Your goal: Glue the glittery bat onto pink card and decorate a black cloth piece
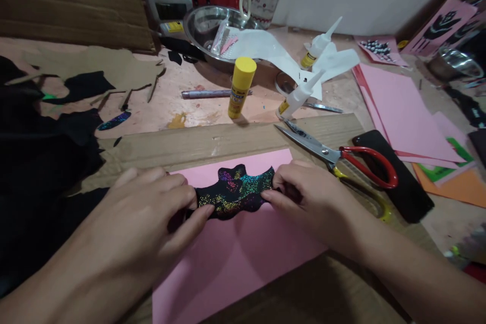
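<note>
A black cut-out with wavy edges and multicoloured glitter point(239, 192) is stretched between my two hands over a sheet of pink paper point(235, 258). My left hand point(152, 212) pinches its left end between thumb and fingers. At the right end, my right hand point(304, 192) grips it the same way, thumb on top. The fingertips beneath the piece are hidden. The pink paper lies on brown cardboard point(182, 147). Beyond it, a yellow glue stick point(242, 88) stands upright, and red-and-yellow-handled scissors point(326, 154) lie beside my right hand.
Black fabric-like material point(45, 177) heaps up at the left. A black phone-like slab point(395, 177) lies under the scissors' handles. White glue bottles point(299, 96), a metal bowl point(193, 25) and a pen point(205, 94) sit farther back. Pink sheets point(413, 111) are stacked at right.
</note>
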Demonstrator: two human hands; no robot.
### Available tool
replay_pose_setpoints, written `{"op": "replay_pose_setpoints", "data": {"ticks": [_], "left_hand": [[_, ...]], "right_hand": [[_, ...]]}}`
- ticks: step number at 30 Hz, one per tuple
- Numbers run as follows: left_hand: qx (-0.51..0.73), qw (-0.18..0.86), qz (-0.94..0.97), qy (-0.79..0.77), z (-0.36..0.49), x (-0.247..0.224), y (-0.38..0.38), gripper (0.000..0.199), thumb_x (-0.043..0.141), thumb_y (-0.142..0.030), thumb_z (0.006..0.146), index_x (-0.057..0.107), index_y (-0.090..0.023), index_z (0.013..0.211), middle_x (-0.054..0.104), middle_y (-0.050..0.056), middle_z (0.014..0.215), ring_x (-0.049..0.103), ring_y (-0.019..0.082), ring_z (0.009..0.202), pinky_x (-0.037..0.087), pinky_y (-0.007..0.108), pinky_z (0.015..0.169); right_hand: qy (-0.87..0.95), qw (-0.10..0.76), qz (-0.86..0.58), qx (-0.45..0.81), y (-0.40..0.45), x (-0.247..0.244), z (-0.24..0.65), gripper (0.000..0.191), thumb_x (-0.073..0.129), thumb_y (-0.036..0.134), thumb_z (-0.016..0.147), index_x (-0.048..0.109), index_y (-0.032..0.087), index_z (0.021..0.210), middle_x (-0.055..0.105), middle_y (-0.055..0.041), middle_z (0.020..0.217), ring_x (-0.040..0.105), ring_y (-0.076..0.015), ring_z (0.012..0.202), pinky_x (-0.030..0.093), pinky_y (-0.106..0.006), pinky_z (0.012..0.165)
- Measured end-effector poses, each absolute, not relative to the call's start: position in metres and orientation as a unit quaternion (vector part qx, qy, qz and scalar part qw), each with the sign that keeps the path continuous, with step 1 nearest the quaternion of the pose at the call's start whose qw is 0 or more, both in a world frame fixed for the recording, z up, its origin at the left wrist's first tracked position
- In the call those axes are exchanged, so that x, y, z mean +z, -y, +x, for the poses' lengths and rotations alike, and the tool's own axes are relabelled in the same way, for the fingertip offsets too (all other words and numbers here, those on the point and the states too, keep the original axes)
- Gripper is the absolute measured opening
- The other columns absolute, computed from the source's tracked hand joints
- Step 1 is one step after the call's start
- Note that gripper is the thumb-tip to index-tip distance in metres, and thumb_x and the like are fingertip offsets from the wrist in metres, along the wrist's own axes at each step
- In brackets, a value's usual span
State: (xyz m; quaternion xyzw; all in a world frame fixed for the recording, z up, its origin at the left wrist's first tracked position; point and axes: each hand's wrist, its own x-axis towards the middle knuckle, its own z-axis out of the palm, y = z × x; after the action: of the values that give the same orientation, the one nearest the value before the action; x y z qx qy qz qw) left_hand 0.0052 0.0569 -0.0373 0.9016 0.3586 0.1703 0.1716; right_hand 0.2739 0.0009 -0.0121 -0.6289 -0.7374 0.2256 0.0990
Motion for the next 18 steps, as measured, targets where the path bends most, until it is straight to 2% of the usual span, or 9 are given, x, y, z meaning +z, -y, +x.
{"op": "replay_pose_setpoints", "data": {"ticks": [4, 18], "left_hand": [[0.168, 0.164, 0.903, -0.36, 0.0047, -0.0393, -0.0565, 0.04, 0.053, -0.042, 0.097, 0.062, -0.027, 0.061, 0.066, -0.001, 0.059, 0.055, 0.023, 0.057, 0.031, 0.039, 0.066], [0.129, 0.147, 0.904, -0.38, 0.0005, -0.0441, -0.0559, 0.045, 0.047, -0.047, 0.099, 0.061, -0.028, 0.061, 0.068, 0.002, 0.064, 0.057, 0.025, 0.063, 0.033, 0.041, 0.067]], "right_hand": [[0.712, 0.085, -0.65, 0.253, 0.0002, -0.0053, 0.2755, 0.023, 0.067, 0.018, 0.092, 0.058, 0.021, 0.071, 0.056, 0.0021, 0.065, 0.048, -0.0159, 0.064, 0.031, -0.028, 0.062], [0.72, 0.09, -0.648, 0.232, 0.0005, -0.0083, 0.2745, 0.025, 0.062, 0.01, 0.089, 0.051, 0.022, 0.07, 0.055, 0.002, 0.065, 0.047, -0.0161, 0.065, 0.03, -0.029, 0.062]]}}
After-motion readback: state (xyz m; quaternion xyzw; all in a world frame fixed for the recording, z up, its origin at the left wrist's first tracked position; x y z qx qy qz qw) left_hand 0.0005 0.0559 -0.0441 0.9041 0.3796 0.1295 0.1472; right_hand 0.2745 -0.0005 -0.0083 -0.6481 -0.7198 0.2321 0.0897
